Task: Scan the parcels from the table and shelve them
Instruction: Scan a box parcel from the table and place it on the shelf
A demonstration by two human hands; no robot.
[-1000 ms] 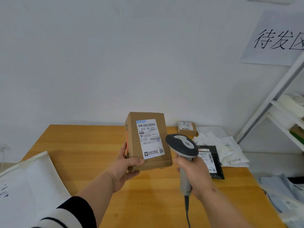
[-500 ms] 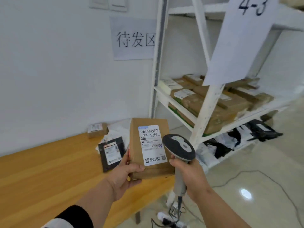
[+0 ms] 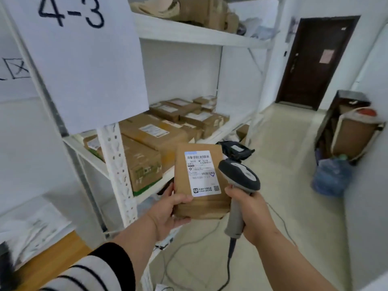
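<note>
My left hand (image 3: 171,208) grips a small brown cardboard parcel (image 3: 182,185) by its lower left corner, label side facing me. The white shipping label (image 3: 202,173) with barcodes shows fully. My right hand (image 3: 249,215) holds the grey handle of a barcode scanner (image 3: 239,178), whose dark head sits just right of the parcel. Both are held in front of a white metal shelf unit (image 3: 117,164) whose middle level carries several cardboard boxes (image 3: 151,135). A strip of the wooden table (image 3: 52,261) shows at the lower left.
A large paper sign "4-3" (image 3: 84,59) hangs on the shelf's front post. The top shelf (image 3: 189,32) holds more packages. Black bags (image 3: 237,151) lie under the shelf. The scanner cable (image 3: 180,253) trails over the floor. A dark door (image 3: 315,59), a cart (image 3: 352,131) and a water bottle (image 3: 331,175) stand to the right.
The view has swung right from the table to the shelf unit. Both hands keep the parcel and scanner in the same hold; the table has dropped to the lower left corner.
</note>
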